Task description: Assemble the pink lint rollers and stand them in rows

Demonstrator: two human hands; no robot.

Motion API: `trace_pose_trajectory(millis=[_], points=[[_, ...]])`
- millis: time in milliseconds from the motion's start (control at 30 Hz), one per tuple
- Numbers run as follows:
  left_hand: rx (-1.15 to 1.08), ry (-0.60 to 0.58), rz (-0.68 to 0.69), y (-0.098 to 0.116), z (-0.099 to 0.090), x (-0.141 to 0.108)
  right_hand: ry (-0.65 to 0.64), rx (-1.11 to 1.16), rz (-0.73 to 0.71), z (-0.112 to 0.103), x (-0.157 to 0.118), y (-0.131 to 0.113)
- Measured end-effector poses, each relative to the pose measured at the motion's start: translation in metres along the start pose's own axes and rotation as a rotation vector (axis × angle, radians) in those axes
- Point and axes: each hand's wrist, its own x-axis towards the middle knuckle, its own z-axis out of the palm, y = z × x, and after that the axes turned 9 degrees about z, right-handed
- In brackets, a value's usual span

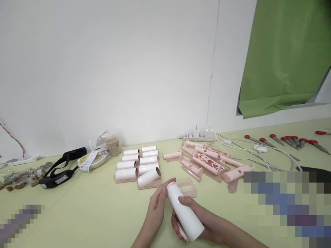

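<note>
Tilted across my two hands is a white lint roller [184, 212], a smooth white roll with pink plastic at its upper end and along its lower side. My right hand [196, 215] wraps round the roll, thumb on top and fingers underneath. At the upper end, my left hand [158, 199] grips the pink rim between thumb and fingers. Just behind the hands lies a pale pink translucent tray [190, 189], partly hidden. To its left, a loose white roll [148, 177] with an open brown core leans on another such tray.
Several white rolls [126, 174] lie in two columns. Pink plastic holders [207, 162], some with heart cutouts, are piled at the right. Behind stand a power strip [198, 137] and cables. Red-handled tools [274, 139] lie far right; a black strap [60, 175] and packaged food [94, 159] left.
</note>
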Motion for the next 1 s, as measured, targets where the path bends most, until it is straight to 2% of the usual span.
trace_pose_trajectory(millis=[133, 300, 400, 467, 567, 633, 700, 833, 900, 1000], points=[[0.003, -0.039, -0.013, 0.001, 0.001, -0.002, -0.006, 0.006, 0.004, -0.003, -0.001, 0.0], [0.01, -0.088, -0.036, 0.002, -0.001, -0.001, 0.049, -0.031, 0.038, -0.003, -0.001, 0.0], [-0.006, -0.024, -0.008, 0.001, -0.006, 0.001, 0.061, -0.045, 0.006, -0.001, -0.003, -0.004], [-0.048, 0.151, 0.03, -0.001, -0.01, 0.005, 0.112, -0.032, -0.154, 0.0, -0.006, -0.012], [-0.221, 0.462, 0.042, -0.001, -0.016, 0.01, 0.371, -0.123, -0.486, -0.002, -0.012, -0.023], [-0.352, 0.555, -0.003, 0.0, -0.015, 0.012, 0.533, -0.24, -0.673, -0.004, -0.015, -0.029], [-0.446, 0.566, -0.06, 0.002, -0.009, 0.013, 0.594, -0.328, -0.829, -0.004, -0.017, -0.031], [-0.602, 0.512, -0.106, 0.007, 0.011, 0.021, 0.637, -0.531, -1.066, 0.0, -0.015, -0.039], [-0.684, 0.496, -0.102, 0.01, 0.02, 0.03, 0.677, -0.655, -1.137, 0.001, -0.013, -0.047], [-0.78, 0.496, -0.069, 0.013, 0.031, 0.044, 0.748, -0.778, -1.148, -0.002, -0.01, -0.058]])
